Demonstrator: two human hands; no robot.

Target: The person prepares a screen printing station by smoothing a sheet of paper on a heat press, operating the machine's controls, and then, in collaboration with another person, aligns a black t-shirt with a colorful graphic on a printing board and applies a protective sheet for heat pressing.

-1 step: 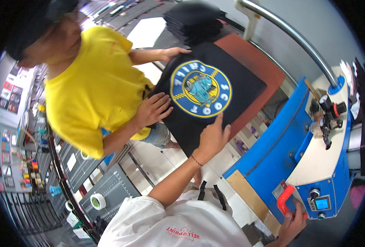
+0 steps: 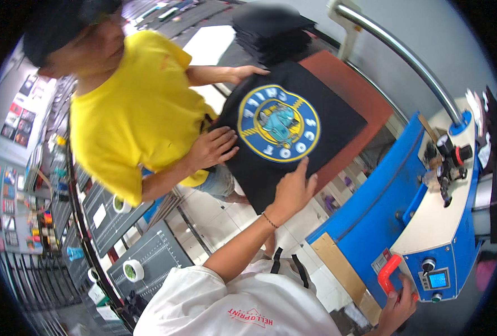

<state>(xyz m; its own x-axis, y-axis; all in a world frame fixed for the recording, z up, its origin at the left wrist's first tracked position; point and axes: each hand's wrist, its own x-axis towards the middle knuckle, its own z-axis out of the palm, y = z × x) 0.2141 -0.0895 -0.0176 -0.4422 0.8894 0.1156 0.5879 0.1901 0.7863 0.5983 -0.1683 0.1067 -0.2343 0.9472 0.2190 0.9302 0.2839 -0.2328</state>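
Observation:
My left hand reaches out with its index finger stretched and thumb apart. Its fingertip is at a black fabric piece, beside the lower edge of a round blue and yellow print showing a teal scooter. The fabric lies over a reddish-brown platen. At the lower right, my right hand is closed around the lower end of a red handle on a blue and cream heat press. A co-worker in yellow has one hand flat on the fabric and another at its far edge.
Stacked black fabric stands behind the platen. A blue curved press part and a chrome bar are to the right. At lower left are grey gridded boards with tape rolls. A dark rail runs beside them.
The whole view has shifted slightly, so most things appear a little farther right. My hands and the co-worker's hands keep nearly the same places on the handle and fabric.

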